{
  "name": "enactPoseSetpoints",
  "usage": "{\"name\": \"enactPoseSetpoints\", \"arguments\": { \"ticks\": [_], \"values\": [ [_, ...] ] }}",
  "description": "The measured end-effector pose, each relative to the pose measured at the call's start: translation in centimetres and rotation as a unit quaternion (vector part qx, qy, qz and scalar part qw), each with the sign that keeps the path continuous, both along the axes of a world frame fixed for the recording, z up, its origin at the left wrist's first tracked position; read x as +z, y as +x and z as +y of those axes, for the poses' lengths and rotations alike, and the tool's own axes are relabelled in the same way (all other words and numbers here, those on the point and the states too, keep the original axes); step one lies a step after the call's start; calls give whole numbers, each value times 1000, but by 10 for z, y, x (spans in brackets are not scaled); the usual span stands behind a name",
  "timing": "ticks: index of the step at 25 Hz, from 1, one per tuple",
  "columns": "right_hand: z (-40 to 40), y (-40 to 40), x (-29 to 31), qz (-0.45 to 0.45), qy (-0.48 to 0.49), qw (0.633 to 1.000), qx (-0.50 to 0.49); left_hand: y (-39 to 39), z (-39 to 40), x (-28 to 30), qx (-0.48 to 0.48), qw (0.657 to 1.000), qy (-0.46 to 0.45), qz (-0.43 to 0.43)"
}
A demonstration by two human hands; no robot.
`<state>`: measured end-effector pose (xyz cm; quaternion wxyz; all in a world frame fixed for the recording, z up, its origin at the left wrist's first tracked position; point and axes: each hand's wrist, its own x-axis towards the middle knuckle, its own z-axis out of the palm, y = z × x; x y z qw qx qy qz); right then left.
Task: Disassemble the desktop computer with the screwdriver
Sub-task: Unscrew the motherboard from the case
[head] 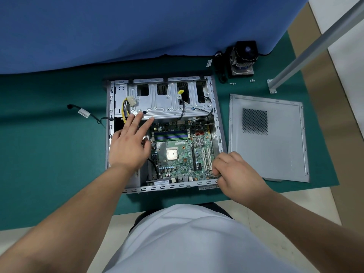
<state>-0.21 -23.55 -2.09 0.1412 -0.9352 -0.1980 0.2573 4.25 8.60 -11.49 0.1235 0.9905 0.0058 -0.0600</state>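
Open desktop computer case (219,123) lying flat on the green table (49,154), straight ahead, lid off. Side panel (279,154) set down just to the right of it. Green motherboard (177,152) inside, bare chip in the middle. Fan cooler (241,60) already out, standing at the back by the blue screen (137,26), a few small screws (232,83) lying near it. Loose black cable (86,115) trailing out to the left. Left hand (130,142) flat and open, fingers straight, fingertips touching the metal drive cage (161,103), holding nothing. Right hand (234,174) curled tight at the near right corner of the board, pinching something thin and silvery, probably the screwdriver, too hidden to be sure. Step in hand, at a guess: undoing a screw at that corner of the board. Next move: keep the tip straight in the screw, turn slowly, hold the case steady with the flat hand, then lift the tiny screw out without dropping it among the parts.
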Motion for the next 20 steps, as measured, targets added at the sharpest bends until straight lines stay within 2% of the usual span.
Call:
{"name": "enactPoseSetpoints", "arguments": {
  "ticks": [5,9,13,16,18,19,20],
  "values": [
    [-1,1,0,-7,9,1000,-5,0,0,2,-4,1000,-5,0],
    [-4,4,4,-37,53,997,-46,-1,-1,7,-12,999,-32,-14],
    [-3,19,10,-46,126,978,-157,-8,-10,14,8,983,-181,-28],
    [-4,34,15,-50,207,933,-290,-18,-38,21,-54,968,-244,19],
    [-7,43,18,-41,243,900,-361,-17,-58,24,-29,948,-296,109],
    [-8,46,19,-34,254,887,-385,-15,-67,27,35,923,-347,164],
    [-10,49,21,-25,265,874,-406,-11,-74,30,126,869,-424,223]
  ]
}}
